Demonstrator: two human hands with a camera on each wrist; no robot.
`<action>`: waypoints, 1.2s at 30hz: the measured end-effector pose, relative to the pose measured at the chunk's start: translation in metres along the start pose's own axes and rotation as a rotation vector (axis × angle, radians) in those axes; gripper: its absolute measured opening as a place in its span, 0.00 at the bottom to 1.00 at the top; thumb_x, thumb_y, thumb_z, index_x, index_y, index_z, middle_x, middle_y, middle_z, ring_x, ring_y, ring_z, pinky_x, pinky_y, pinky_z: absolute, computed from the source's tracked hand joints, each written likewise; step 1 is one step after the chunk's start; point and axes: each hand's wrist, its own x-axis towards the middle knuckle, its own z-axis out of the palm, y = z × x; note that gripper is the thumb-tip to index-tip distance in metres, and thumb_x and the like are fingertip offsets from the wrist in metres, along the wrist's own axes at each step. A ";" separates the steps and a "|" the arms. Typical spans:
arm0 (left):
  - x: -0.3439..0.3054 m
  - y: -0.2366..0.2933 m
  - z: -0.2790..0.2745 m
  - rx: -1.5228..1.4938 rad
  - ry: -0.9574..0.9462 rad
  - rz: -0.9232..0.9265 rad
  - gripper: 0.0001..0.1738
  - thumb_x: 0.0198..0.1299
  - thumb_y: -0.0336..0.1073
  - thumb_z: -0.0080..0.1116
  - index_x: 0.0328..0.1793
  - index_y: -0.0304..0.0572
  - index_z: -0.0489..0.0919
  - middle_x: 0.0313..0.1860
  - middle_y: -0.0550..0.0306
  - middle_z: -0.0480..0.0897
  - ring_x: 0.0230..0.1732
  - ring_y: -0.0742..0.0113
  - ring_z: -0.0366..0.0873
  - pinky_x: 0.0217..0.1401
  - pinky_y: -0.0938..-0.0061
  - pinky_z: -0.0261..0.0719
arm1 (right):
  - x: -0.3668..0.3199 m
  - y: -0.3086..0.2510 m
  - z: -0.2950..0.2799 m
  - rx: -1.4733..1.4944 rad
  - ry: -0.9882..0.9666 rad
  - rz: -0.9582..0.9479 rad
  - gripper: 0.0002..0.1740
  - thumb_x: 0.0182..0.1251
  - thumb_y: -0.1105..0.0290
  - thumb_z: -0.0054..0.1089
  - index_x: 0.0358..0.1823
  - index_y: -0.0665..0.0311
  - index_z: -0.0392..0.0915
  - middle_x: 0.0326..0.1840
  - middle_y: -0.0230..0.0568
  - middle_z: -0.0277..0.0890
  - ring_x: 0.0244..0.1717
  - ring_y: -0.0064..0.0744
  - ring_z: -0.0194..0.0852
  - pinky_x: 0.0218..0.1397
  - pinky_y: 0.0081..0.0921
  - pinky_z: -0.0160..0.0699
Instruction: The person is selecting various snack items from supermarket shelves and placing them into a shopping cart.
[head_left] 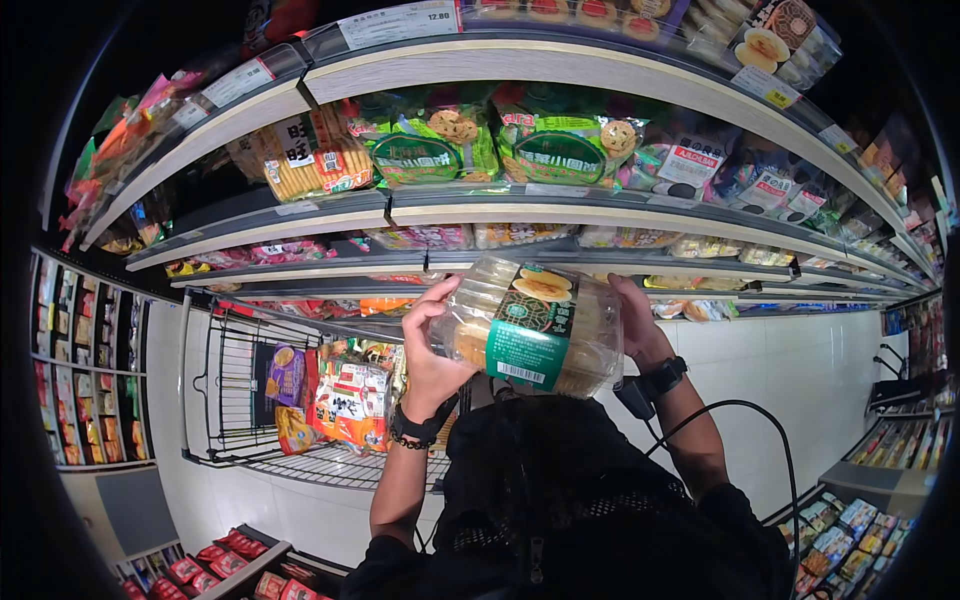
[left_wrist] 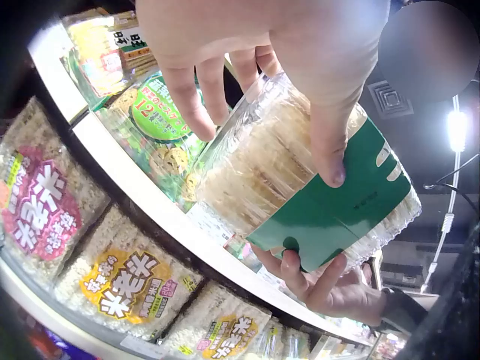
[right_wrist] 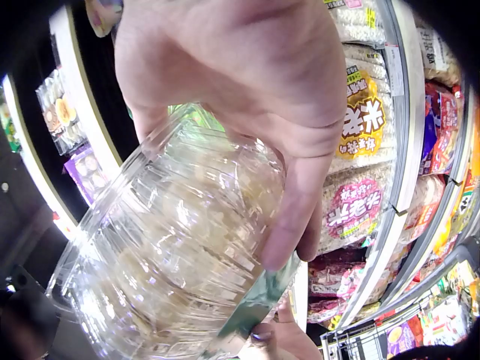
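Observation:
A clear plastic box of pale baked snacks [head_left: 465, 335], wrapped in a green and black printed label [head_left: 528, 345], is held tilted in front of the chest. On its left side my left hand [head_left: 435, 345] grips it. In the left wrist view the thumb of that left hand [left_wrist: 315, 52] presses along the green label, with the fingers spread behind the box. My right hand [head_left: 640, 325] holds the opposite end. The right wrist view shows the right hand [right_wrist: 240, 82] over the ridged clear plastic [right_wrist: 165, 247], its thumb lying beside the label.
Curved shelves [head_left: 560, 205] of bagged snacks run across the front, with green cookie bags [head_left: 565, 145] on one level. Below left stands a wire shopping cart [head_left: 225, 400] holding several packets, among them a red and white bag [head_left: 350, 400]. A black cable [head_left: 765, 410] loops beside the right arm.

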 end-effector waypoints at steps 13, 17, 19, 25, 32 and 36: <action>0.000 0.004 0.002 0.023 0.008 0.028 0.42 0.35 0.30 0.78 0.52 0.44 0.58 0.60 0.40 0.68 0.63 0.50 0.67 0.64 0.62 0.65 | -0.007 0.002 -0.006 0.005 -0.017 0.039 0.38 0.65 0.49 0.48 0.68 0.68 0.55 0.61 0.51 0.66 0.58 0.45 0.69 0.62 0.42 0.68; -0.002 0.004 0.004 0.023 0.014 -0.007 0.48 0.35 0.27 0.77 0.60 0.43 0.56 0.64 0.39 0.65 0.63 0.51 0.67 0.62 0.64 0.69 | -0.004 0.009 -0.014 0.061 0.019 -0.007 0.37 0.62 0.54 0.50 0.69 0.66 0.54 0.62 0.50 0.65 0.60 0.43 0.67 0.64 0.40 0.66; -0.008 0.010 0.013 -0.131 0.088 -0.212 0.48 0.41 0.28 0.73 0.65 0.43 0.53 0.65 0.40 0.63 0.63 0.53 0.67 0.60 0.66 0.72 | -0.001 0.007 0.003 0.106 -0.003 -0.048 0.37 0.60 0.57 0.50 0.69 0.65 0.54 0.64 0.49 0.63 0.62 0.42 0.65 0.65 0.38 0.64; -0.018 0.015 0.015 -1.008 0.057 -0.705 0.33 0.68 0.41 0.42 0.74 0.45 0.45 0.69 0.49 0.59 0.62 0.56 0.68 0.57 0.65 0.76 | 0.007 0.009 0.018 -0.365 0.027 -0.315 0.39 0.56 0.64 0.53 0.70 0.63 0.54 0.70 0.44 0.55 0.68 0.39 0.56 0.67 0.34 0.59; -0.041 -0.009 0.012 -1.043 0.121 -1.059 0.37 0.66 0.62 0.34 0.71 0.43 0.56 0.65 0.47 0.67 0.64 0.53 0.67 0.64 0.56 0.68 | 0.000 0.000 0.040 -0.898 -0.377 -0.434 0.40 0.55 0.64 0.65 0.69 0.60 0.57 0.75 0.41 0.45 0.72 0.38 0.50 0.63 0.34 0.66; -0.045 -0.006 0.016 -1.383 0.126 -1.069 0.37 0.67 0.62 0.31 0.70 0.41 0.59 0.66 0.44 0.66 0.64 0.50 0.67 0.63 0.54 0.69 | -0.005 0.007 0.061 -0.794 -0.175 -0.387 0.44 0.53 0.68 0.66 0.71 0.61 0.54 0.76 0.41 0.38 0.71 0.34 0.49 0.61 0.32 0.66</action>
